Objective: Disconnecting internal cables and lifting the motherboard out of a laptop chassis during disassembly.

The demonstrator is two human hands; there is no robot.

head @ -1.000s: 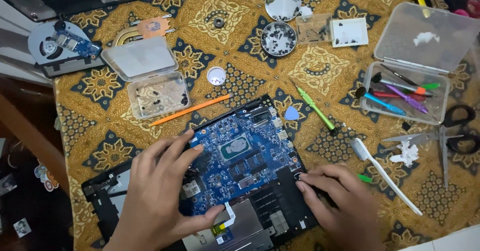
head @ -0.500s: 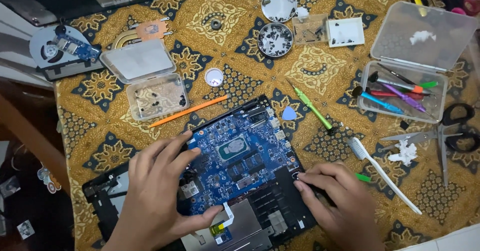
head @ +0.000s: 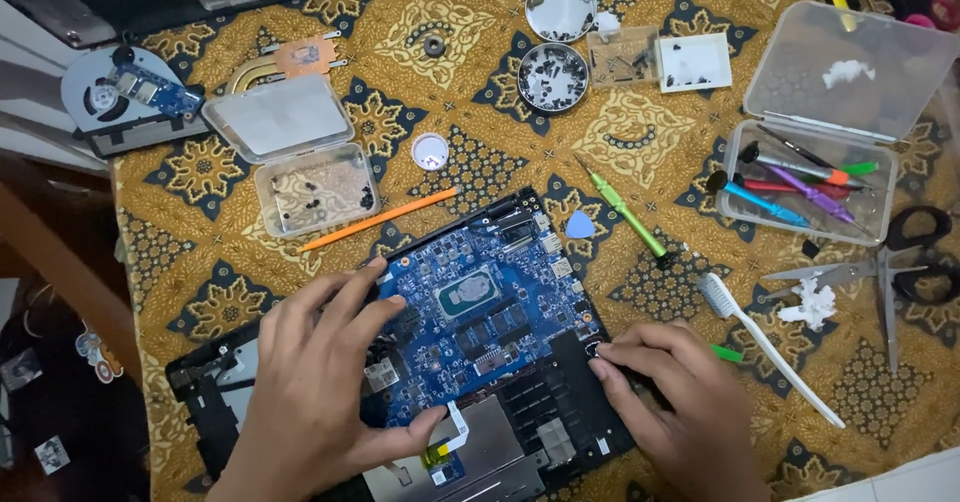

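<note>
Little has shifted: both hands stay put. Head view: left hand (head: 320, 382) spreads over the blue motherboard (head: 480, 312), pinching its edges inside the laptop chassis (head: 560, 432); right hand (head: 680, 402) presses fingertips beside it, holding nothing. Thin, rigid, fragile; edges look safest.

The cloth (head: 640, 132) is gold and brown with dark navy flower medallions. The board (head: 480, 312) is bright blue with a silver chip, set in a black case (head: 560, 412). A stick (head: 380, 219) is orange, a screwdriver (head: 628, 217) green, a pick (head: 580, 225) pale blue, a toothbrush (head: 770, 347) white. The scissors (head: 900, 272) have black handles. The clear box (head: 800, 187) holds blue, red, purple and green tools. A heatpipe (head: 290, 60) is copper.
</note>
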